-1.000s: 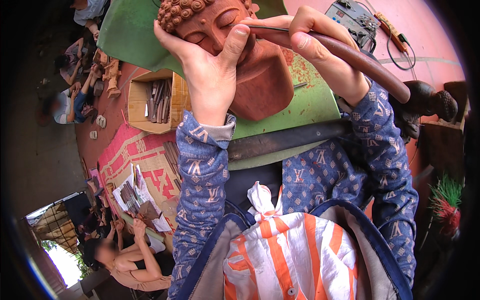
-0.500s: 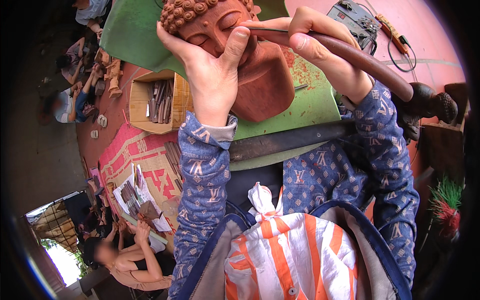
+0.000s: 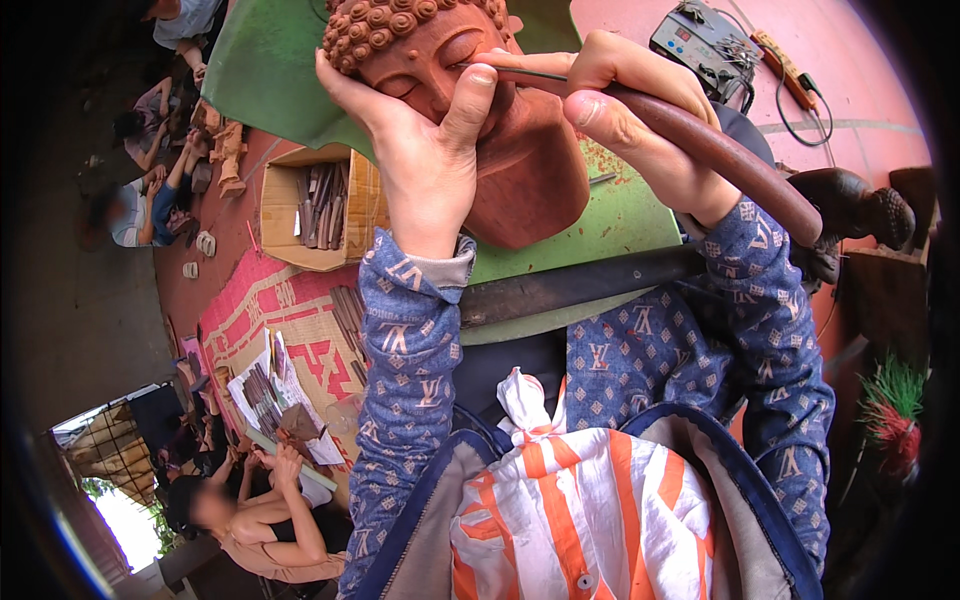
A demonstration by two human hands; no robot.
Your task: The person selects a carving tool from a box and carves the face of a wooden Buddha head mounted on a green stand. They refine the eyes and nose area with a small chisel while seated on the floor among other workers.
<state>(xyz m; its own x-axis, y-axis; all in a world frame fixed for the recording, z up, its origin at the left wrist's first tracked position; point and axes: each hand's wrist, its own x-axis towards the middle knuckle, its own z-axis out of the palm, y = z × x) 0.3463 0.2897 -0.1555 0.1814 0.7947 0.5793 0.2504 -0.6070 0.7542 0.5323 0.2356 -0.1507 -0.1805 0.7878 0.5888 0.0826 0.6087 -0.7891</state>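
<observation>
A reddish-brown carved wooden head [image 3: 530,180] with rows of round curls and lowered eyelids leans in front of me on a green sheet [image 3: 630,215]. My left hand [image 3: 425,160] is wrapped round its cheek, the thumb lying across the face near the nose. In my right hand [image 3: 650,120] is a carving gouge [image 3: 720,140] with a long, dark red wooden handle. Its thin metal blade points left toward the carved eye, close to my left thumb. My right fingertips reach along the blade to the face; the exact cutting edge is hidden.
Left of the carving, a cardboard box [image 3: 275,215] holds several tools. More tools lie on paper [image 3: 262,395] over a red-patterned mat. A dark bar [image 3: 580,285] crosses before my lap. A grey control box [image 3: 700,40] and power strip [image 3: 785,70] lie far right. Other people sit at left.
My right hand has shifted slightly down and left, and the gouge's handle end has swung lower toward me. My left hand stays on the carved head, which has barely moved.
</observation>
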